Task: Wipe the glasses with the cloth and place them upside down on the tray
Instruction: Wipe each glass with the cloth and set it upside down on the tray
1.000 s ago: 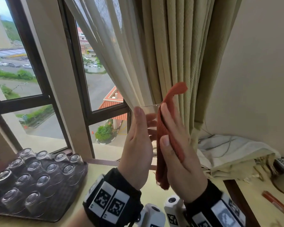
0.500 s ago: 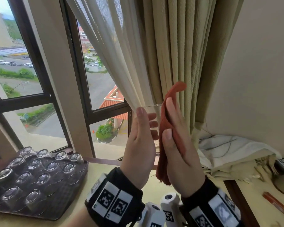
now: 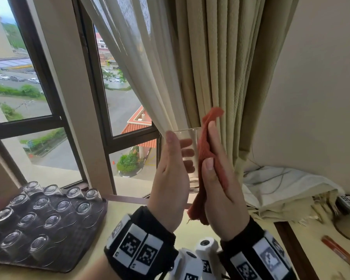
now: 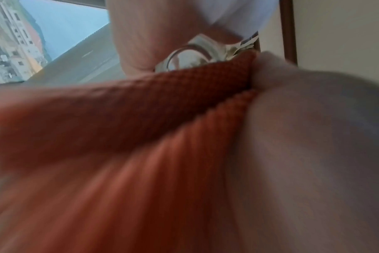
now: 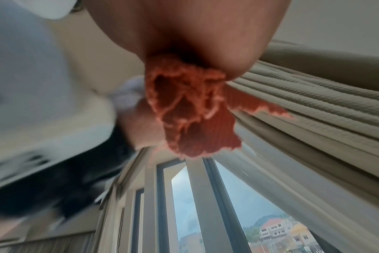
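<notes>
Glass (image 3: pixel 187 158) is being held upright in mid-air above the tabletop (image 3: pixel 127 211), gripped by the curled left hand (image 3: pixel 170 178); cloth (image 3: pixel 207 158) is being pressed against its side by the flat-fingered right hand (image 3: pixel 220 188). Slippage is being risked if pressure outweighs grip. Tray (image 3: pixel 85 247) is lying well left.

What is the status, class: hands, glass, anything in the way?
Left hand grips clear glass, upright. Right hand presses orange cloth against its side. Tray of upturned glasses lower left; nothing in the way.
</notes>
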{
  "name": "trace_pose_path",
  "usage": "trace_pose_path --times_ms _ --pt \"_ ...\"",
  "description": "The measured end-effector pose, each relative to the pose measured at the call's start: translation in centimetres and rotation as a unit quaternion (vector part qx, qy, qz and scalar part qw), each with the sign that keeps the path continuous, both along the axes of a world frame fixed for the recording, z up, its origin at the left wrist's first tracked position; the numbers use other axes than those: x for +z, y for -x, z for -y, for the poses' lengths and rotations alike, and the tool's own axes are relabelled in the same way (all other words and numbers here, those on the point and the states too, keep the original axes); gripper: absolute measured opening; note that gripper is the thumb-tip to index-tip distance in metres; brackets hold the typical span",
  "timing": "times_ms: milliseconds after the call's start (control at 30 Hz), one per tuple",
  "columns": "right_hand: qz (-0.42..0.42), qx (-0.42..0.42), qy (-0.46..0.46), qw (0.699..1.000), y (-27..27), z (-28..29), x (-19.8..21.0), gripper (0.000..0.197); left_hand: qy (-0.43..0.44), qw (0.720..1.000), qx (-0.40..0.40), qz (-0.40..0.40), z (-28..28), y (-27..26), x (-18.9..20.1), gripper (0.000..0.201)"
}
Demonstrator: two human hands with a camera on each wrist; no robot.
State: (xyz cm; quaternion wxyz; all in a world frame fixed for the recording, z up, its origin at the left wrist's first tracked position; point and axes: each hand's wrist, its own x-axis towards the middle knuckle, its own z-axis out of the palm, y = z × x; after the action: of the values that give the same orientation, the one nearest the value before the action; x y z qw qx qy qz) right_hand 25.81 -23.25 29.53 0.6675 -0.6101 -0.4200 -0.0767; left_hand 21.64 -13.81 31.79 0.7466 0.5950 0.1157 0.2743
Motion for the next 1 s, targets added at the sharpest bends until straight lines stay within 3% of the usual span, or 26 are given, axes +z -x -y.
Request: trace_pose_path --times_ms 200,367,500,667,800,900,1000 --pt "0.114 0.011 0.085 0.99 1.9 0.8 -2.9 0.061 0.022 0.999 0.007 0.034 -2.2 -0.3 0.7 0.11" --pt "-0.028 0.051 0.045 0.997 1.1 0.3 -3.1 0.057 0.028 0.997 0.045 0.05 -2.8 -0.8 0.6 0.098" --pt "-0.066 0.033 0.007 0.997 -1.1 -0.1 -0.4 0.058 0.001 0.999 0.033 0.03 -1.4 -0.5 -0.1 0.081" --pt "0.087 -0.016 0.055 0.995 0.0 -0.4 0.3 0.056 -0.006 1.0 -0.001 0.017 -0.8 -0.3 -0.3 0.077" --pt "0.136 -0.007 0.105 0.985 1.4 0.0 -3.0 0.059 0.019 1.0 -0.002 0.016 -2.7 -0.4 -0.3 0.089" --pt "0.095 0.001 0.09 0.991 1.4 0.0 -4.8 0.058 -0.02 0.999 0.045 0.008 -3.1 -0.7 -0.8 0.085" --pt "-0.048 0.042 0.037 0.997 0.6 -0.4 -3.3 0.056 -0.049 0.998 0.044 0.013 -2.2 -0.4 -0.6 0.082"
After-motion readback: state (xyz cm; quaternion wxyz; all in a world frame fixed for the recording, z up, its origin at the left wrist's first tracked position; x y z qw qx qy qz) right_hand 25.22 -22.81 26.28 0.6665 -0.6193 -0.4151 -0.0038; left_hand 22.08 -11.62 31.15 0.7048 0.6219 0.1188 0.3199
